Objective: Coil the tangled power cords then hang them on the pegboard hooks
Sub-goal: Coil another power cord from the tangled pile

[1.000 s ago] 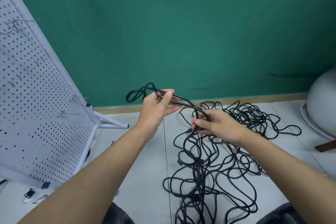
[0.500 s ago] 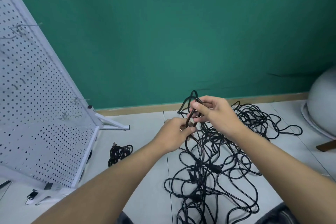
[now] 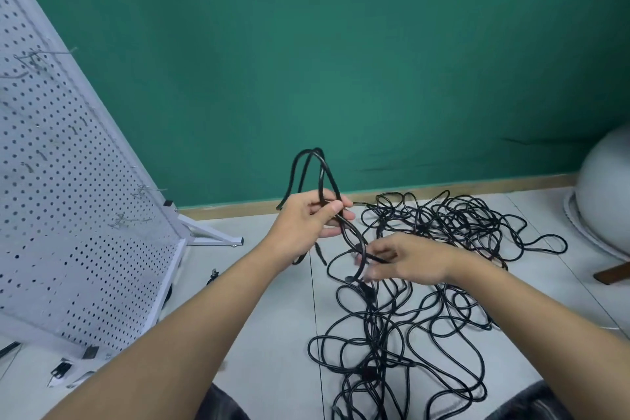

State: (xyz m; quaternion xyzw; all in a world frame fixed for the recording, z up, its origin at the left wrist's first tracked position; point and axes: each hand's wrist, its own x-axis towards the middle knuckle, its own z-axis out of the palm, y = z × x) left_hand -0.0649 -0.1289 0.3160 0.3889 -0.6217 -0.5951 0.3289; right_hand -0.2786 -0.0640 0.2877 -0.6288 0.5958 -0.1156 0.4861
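Left hand (image 3: 306, 220) grip closed round upright loops of black cord (image 3: 317, 149); right hand (image 3: 407, 261) just below-right, blurred, fingers on same cord, grip unclear; tangled pile (image 3: 443, 220) on floor beyond and beneath right hand; pegboard (image 3: 68, 215) left of both.

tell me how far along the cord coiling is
Early. Done: nothing hangs on the pegboard hooks in view. In hand: the left hand grips a few loops of one cord; the right hand, blurred, is at the same cord. Left: the tangled pile on the floor.
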